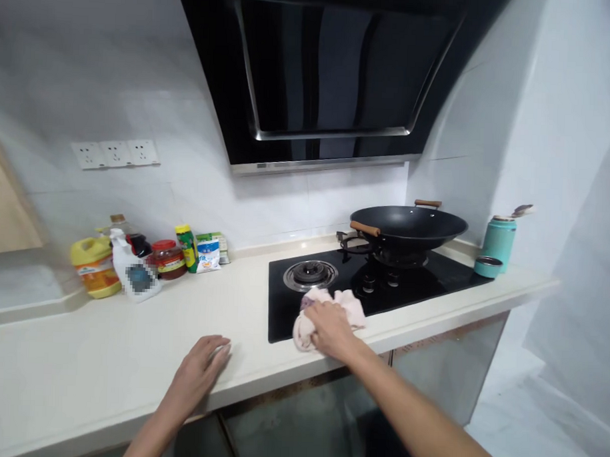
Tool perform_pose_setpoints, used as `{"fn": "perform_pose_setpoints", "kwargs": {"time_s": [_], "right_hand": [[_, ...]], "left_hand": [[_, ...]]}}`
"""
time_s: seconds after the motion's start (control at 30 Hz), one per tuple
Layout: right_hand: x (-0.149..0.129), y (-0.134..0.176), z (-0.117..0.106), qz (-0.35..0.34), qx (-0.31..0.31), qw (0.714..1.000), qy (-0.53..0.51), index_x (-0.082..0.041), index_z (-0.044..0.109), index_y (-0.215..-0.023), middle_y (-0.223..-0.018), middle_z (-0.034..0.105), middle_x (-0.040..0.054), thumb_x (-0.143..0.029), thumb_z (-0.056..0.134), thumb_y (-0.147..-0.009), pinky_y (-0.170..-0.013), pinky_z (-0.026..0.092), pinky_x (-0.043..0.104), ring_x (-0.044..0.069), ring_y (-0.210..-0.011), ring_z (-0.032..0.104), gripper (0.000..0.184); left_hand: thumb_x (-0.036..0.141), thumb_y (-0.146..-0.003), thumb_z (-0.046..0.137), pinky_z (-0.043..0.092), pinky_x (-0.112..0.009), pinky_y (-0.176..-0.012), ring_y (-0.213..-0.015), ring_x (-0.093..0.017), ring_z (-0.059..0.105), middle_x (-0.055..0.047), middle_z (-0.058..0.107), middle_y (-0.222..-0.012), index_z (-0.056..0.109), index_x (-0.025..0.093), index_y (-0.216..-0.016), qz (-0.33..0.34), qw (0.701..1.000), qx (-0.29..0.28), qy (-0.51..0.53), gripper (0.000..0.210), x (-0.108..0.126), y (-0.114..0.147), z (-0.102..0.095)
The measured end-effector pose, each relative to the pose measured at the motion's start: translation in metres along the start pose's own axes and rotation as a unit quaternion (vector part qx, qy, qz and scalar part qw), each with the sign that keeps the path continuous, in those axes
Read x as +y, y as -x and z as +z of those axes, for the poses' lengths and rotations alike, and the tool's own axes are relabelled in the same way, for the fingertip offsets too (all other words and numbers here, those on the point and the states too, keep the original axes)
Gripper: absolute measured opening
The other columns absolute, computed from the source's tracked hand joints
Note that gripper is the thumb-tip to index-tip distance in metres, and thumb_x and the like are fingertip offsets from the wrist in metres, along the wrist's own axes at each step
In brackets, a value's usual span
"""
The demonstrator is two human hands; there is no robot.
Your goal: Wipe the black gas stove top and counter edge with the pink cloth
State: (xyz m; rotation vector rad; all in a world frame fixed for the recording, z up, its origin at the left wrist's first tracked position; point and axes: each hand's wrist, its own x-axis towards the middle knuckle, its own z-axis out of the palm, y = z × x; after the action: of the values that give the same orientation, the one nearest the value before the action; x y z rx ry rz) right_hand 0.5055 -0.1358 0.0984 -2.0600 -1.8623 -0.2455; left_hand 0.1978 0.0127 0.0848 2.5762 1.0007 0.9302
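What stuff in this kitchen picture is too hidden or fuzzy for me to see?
In the head view:
The stovetop under the cloth: covered by the cloth and right hand.
The burner under the wok: mostly blocked by the wok.
The label on the white bottle: blurred into squares.
The hood's top: cut off by the upper edge.
The wooden cabinet: cut off by the left edge.

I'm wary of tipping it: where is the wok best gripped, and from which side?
Probably two-handed: near handle from the left, far handle from the right. They sit on roughly opposite sides of the wide wok, which should help keep it level.
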Motion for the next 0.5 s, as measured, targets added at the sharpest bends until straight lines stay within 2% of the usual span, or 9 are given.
{"fn": "perform_pose_setpoints", "kwargs": {"time_s": [0.17,0.27,0.37,0.43,0.5], "right_hand": [[-0.099,-0.004,0.022,-0.166,0.001,0.985,-0.056,-0.022,0.063,-0.103,-0.103,0.069,0.0088,-0.031,0.064,-0.078,-0.080,0.047,0.042,0.027,-0.094,0.061,0.027],[-0.139,-0.006,0.028,-0.248,0.011,0.967,-0.061,-0.023,0.062,-0.109,-0.103,0.070,0.0081,-0.042,0.060,-0.084,-0.079,0.049,0.043,0.028,-0.092,0.062,0.031],[-0.142,-0.009,0.028,-0.264,0.011,0.961,-0.082,-0.026,0.060,-0.112,-0.107,0.070,0.0051,-0.043,0.056,-0.087,-0.083,0.049,0.041,0.026,-0.097,0.063,0.031],[-0.127,-0.006,0.028,-0.254,0.024,0.962,-0.095,-0.025,0.059,-0.113,-0.111,0.070,0.0050,-0.043,0.059,-0.086,-0.087,0.048,0.041,0.025,-0.102,0.062,0.032],[-0.102,0.003,0.026,-0.221,0.040,0.969,-0.103,-0.023,0.059,-0.116,-0.113,0.069,0.0068,-0.040,0.062,-0.083,-0.090,0.047,0.042,0.026,-0.103,0.061,0.037]], "left_hand": [[0.060,-0.089,0.046,0.053,-0.042,-0.105,-0.110,-0.027,0.068,-0.008,0.073,-0.112,0.073,0.024,-0.100,-0.021,0.999,0.048,0.011,0.046,-0.013,-0.005,0.001],[0.060,-0.088,0.046,0.051,-0.043,-0.107,-0.111,-0.028,0.068,-0.008,0.074,-0.112,0.072,0.024,-0.098,-0.042,0.998,0.046,0.012,0.046,-0.014,-0.005,-0.004],[0.061,-0.087,0.044,0.052,-0.045,-0.104,-0.110,-0.029,0.069,-0.007,0.075,-0.112,0.072,0.024,-0.099,-0.098,0.994,0.049,0.015,0.047,-0.015,-0.002,-0.008],[0.062,-0.088,0.042,0.054,-0.046,-0.100,-0.108,-0.031,0.069,-0.008,0.076,-0.111,0.072,0.024,-0.099,-0.142,0.988,0.062,0.004,0.050,-0.016,-0.001,-0.008],[0.062,-0.088,0.042,0.054,-0.046,-0.099,-0.108,-0.032,0.069,-0.009,0.076,-0.111,0.072,0.023,-0.098,-0.149,0.986,0.066,-0.020,0.050,-0.015,0.000,-0.005]]}}
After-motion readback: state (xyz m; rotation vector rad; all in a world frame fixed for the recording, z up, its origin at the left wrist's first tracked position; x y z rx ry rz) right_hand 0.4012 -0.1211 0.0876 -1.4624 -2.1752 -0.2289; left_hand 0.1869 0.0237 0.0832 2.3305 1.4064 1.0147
